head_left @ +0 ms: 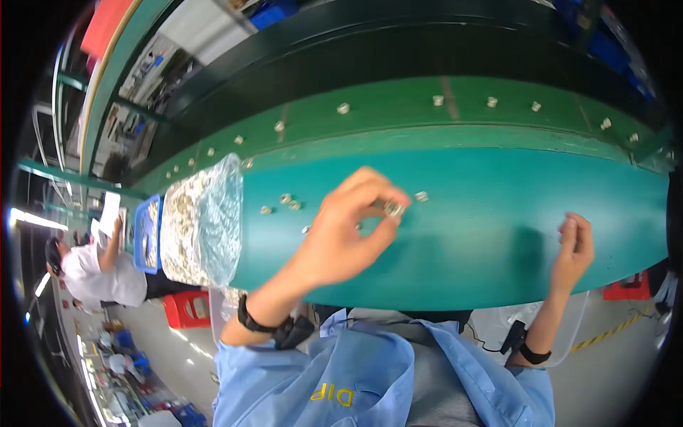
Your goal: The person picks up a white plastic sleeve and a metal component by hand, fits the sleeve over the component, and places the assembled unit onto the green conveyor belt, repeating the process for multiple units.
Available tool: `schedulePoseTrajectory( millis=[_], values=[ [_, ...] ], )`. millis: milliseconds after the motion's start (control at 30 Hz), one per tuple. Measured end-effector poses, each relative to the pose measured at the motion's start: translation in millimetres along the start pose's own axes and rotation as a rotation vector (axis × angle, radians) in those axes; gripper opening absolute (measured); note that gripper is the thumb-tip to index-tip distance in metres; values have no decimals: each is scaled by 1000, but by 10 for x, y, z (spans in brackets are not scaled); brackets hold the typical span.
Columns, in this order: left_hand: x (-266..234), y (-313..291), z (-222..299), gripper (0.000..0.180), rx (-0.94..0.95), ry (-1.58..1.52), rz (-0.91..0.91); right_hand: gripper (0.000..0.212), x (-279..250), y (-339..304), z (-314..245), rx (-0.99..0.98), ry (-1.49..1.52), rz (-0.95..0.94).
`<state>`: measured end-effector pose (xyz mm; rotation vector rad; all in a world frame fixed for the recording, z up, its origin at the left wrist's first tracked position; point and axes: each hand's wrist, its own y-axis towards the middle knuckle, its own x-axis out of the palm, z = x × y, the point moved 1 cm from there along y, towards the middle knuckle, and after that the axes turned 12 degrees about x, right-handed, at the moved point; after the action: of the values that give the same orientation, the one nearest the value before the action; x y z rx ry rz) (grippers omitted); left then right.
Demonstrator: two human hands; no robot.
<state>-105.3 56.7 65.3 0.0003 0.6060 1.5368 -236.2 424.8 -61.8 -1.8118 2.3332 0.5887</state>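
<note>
My left hand [345, 231] is above the green tabletop [462, 242], pinching a small silvery ring-like part [393, 208] between thumb and index finger. Just beyond the fingertips, a similar small part [422, 196] lies on the table. More of these parts [287, 198] rest to the left of the hand, one of them partly hidden by it. My right hand [575, 245] is raised over the table's right end, with its fingers curled together. Whatever those fingers may hold cannot be made out.
On the left sit a clear plastic bag [186, 231] full of small pale parts and a blue bin [147, 235]. Several similar parts stand spaced along the green strip [384, 107] behind the table. A person in white [99, 260] is at far left, near a red stool [186, 309].
</note>
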Motion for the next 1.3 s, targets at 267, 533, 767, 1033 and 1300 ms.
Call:
schedulePoseTrajectory(
  millis=[267,533,767,1033,1300],
  values=[
    [-1005,-2125,129,30,40,-19,417,25,3016,-2048,-2485,-804,58,-1308],
    [-1568,-3516,-37,35,-26,10,960,34,5519,-3914,-2763,-1166,-95,-1169],
    [-1654,-3988,-206,35,-169,-46,1125,32,5923,-4291,-3107,-988,-158,-1066],
    [-1702,-3886,-407,34,-175,182,1093,22,5509,-3790,-2903,-867,-65,-1297],
    [-1633,-2942,-378,30,22,345,936,16,3645,-2704,-2686,-39,567,-1731]
  ],
)
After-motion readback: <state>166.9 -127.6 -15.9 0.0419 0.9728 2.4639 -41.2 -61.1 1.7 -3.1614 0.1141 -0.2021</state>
